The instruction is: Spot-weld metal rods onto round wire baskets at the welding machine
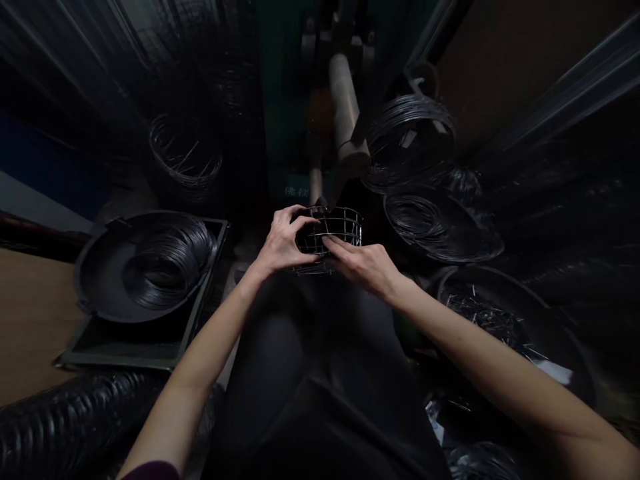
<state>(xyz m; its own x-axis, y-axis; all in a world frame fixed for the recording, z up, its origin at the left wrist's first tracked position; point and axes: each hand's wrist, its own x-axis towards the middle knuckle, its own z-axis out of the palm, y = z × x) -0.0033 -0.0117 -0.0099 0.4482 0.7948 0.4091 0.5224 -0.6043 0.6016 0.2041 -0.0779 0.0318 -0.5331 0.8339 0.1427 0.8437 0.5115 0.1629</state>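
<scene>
A small round wire basket (353, 225) of dark metal rods sits between my two hands, above my lap and against the lower end of a machine rod. My left hand (283, 241) grips its left side, thumb below and fingers curled over the upper wires. My right hand (364, 264) is closed at the near right side, its fingertips pressed on the wires. Whether a separate loose piece lies under those fingertips, I cannot tell. Just beyond the basket, a thin upright rod (315, 185) and a thick pale cylinder (346, 100) belong to a green machine (283, 147).
On the left, a dark basin (100, 267) with wire rings rests on a green crate (125, 357). At right stand a pan (470, 243) of wire rings and a basin (560, 333) of short metal pieces. Wire coils (413, 113) stand behind, and stacked black rings (75, 423) lie lower left.
</scene>
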